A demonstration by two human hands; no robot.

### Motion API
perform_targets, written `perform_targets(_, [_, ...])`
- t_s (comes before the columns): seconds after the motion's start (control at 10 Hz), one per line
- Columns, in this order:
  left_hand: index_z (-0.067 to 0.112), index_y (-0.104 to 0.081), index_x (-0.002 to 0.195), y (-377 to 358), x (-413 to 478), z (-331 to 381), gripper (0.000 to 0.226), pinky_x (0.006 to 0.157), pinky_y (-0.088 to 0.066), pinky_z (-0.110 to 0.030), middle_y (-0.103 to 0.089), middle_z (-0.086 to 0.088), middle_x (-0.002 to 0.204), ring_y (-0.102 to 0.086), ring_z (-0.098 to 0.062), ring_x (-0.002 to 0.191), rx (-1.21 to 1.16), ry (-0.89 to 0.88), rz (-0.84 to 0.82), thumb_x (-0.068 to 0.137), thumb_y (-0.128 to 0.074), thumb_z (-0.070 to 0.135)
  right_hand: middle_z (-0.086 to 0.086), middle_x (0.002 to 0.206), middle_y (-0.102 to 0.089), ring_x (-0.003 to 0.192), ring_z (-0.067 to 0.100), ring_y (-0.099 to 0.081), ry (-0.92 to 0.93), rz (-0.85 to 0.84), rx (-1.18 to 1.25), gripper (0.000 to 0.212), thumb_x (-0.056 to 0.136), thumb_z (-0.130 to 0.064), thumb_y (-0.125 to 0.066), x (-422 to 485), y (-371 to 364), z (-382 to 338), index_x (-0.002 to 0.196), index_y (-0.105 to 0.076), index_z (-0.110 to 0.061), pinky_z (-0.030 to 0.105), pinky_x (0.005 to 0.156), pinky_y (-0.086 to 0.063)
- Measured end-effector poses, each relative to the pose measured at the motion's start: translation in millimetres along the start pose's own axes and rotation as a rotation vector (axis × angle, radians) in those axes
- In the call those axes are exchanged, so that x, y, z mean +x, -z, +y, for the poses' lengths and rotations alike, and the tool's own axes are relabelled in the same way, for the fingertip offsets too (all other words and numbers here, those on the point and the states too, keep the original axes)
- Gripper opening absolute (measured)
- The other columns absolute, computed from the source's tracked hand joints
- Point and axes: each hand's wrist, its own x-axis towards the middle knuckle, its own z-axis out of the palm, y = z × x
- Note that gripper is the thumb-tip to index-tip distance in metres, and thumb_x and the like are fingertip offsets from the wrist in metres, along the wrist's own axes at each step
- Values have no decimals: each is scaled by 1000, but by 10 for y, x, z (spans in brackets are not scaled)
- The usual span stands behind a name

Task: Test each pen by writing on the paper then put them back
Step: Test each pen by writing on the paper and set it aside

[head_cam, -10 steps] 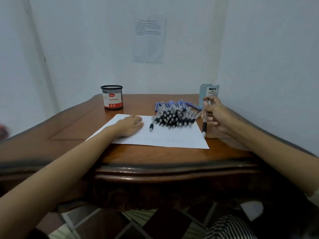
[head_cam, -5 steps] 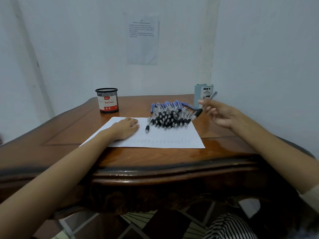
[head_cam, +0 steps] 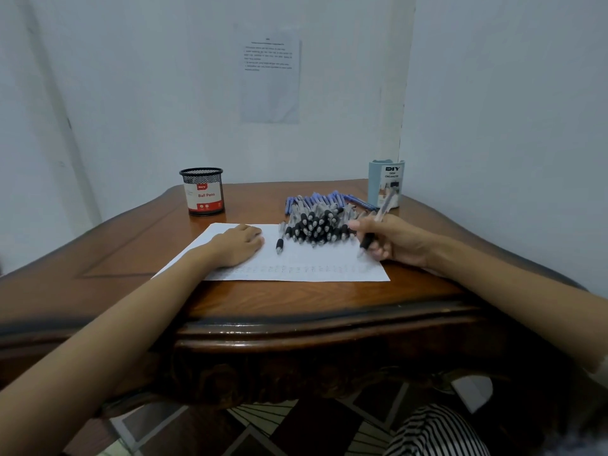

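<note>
The right hand (head_cam: 391,241) gripped one pen (head_cam: 382,210) in a writing hold, tip near the 3 o'clock edge of the paper (head_cam: 296,273); the left hand (head_cam: 238,246) lay flat and relaxed at 9 o'clock. Testing looked about to begin: next a short stroke, then back to the pile (head_cam: 316,223) at 12 o'clock.

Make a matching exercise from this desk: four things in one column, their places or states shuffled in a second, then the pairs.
1. mesh cup
2. blue organizer
3. left hand
4. right hand

A. grips a pen
B. back right corner of the table
C. flat on the paper
D. back left of the table

Pairs: 1-D, 2-B, 3-C, 4-A
</note>
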Motion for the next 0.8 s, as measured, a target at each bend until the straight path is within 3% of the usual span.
perform_targets(0.1, [14, -29, 144, -4, 5, -9, 47, 114, -19, -38, -26, -7, 152, -27, -24, 138, 6, 4, 1, 101, -24, 34, -4, 46, -38, 34, 3, -27, 73, 87, -135, 36, 84, -25, -62, 9, -25, 43, 56, -43, -14, 11, 33, -24])
perform_targets(0.2, [15, -28, 144, -11, 9, -12, 47, 114, -19, -38, -26, -6, 152, -27, -24, 138, 0, 7, -1, 102, -24, 34, -5, 41, -39, 33, 4, -27, 127, 130, -229, 40, 91, -31, -54, -17, -68, 39, 56, -47, -13, 13, 35, -22])
perform_targets(0.4, [14, -29, 143, -15, 20, -9, 46, 114, -20, -38, -27, -7, 151, -27, -24, 137, 3, 1, 6, 102, -24, 33, -8, 41, -44, 34, 3, -27, 164, 186, -228, 41, 91, -12, -57, 8, -69, 64, 54, -39, -11, 14, 35, -21])
perform_targets(0.6, [14, -29, 144, -18, 16, -8, 47, 114, -19, -37, -26, -7, 152, -27, -23, 138, 10, 0, 7, 102, -23, 33, -8, 39, -43, 37, 6, -25, 163, 175, -220, 45, 89, -9, -59, 0, -58, 79, 52, -34, -12, 13, 35, -22])
perform_targets(0.8, [14, -29, 144, -24, 28, -12, 47, 114, -19, -36, -26, -7, 151, -27, -23, 138, 7, -2, 3, 102, -24, 33, -9, 39, -31, 34, 2, -28, 181, 170, -229, 45, 89, 7, -46, 28, -49, 97, 53, -30, -14, 12, 34, -23])
